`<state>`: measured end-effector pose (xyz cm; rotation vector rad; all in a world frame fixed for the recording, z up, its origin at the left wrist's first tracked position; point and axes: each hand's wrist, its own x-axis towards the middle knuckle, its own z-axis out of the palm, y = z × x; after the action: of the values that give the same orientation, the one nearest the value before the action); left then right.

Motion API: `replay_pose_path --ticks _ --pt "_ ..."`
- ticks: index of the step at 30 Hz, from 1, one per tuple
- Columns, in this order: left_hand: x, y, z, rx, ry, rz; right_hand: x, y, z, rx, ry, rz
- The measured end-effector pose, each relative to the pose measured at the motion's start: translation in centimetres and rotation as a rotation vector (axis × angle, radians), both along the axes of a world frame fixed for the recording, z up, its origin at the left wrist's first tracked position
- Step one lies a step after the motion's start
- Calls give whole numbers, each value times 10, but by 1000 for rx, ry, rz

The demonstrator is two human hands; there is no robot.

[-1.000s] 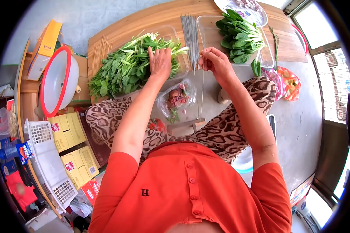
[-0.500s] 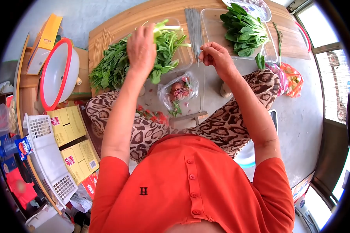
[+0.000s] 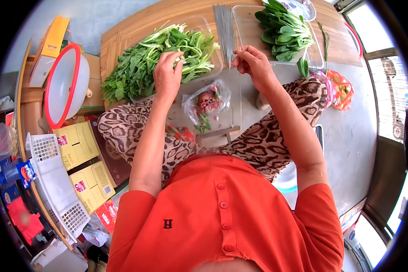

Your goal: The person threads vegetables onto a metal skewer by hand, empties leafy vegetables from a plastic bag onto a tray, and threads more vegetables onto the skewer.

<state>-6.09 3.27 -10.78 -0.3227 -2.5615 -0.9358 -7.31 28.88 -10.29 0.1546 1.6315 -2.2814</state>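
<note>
Greens (image 3: pixel 145 65) lie heaped in a clear tray (image 3: pixel 216 68) on the desk (image 3: pixel 145 20), beyond the left grip (image 3: pixel 168 75), which overlaps the near edge of the heap, thumb and forefinger parted. To the right of the heap, the right grip (image 3: pixel 254 68) pinches a thin skewer (image 3: pixel 240 97) that extends toward the person's lap. Grey sticks (image 3: pixel 224 31) lie between this tray and a second one (image 3: pixel 247 27), where a leafy bunch (image 3: pixel 283 36) rests beyond the right grip.

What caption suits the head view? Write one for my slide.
Left hand at the leafy greens, right hand pinching a thin stick.
</note>
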Motion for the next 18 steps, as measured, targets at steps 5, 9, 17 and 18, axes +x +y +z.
replay_pose_path --ticks 5,9,17,18 --pt "-20 20 -10 -114 71 -66 -1 0 -4 -17 6 4" --pt "-52 25 -20 -469 118 -122 -2 -1 -6 -24 26 -4" --pt "-71 17 -36 -644 51 -218 -2 -4 -5 -7 10 5" --pt "-69 18 -31 -630 83 -212 -3 -4 -4 0 14 13"
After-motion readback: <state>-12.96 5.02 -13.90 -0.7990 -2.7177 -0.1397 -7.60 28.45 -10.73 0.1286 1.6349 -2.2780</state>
